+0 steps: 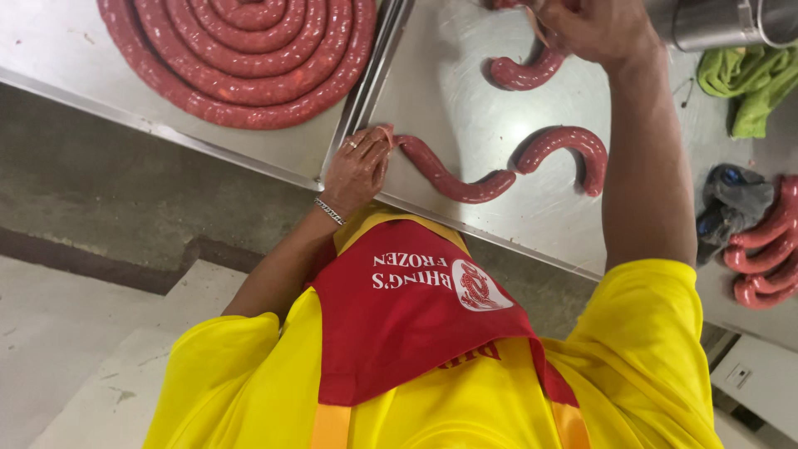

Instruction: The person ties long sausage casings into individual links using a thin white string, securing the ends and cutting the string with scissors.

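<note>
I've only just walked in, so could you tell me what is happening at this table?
A person in a yellow shirt and red apron is working with red sausage on a steel tray. The left hand pinches the end of a wavy sausage link at the tray's edge. The right hand is on another curved link near the far side. A third curved link lies between them. A large coil of sausage sits on the neighbouring tray, with finished links and cloths off to the side.
</note>
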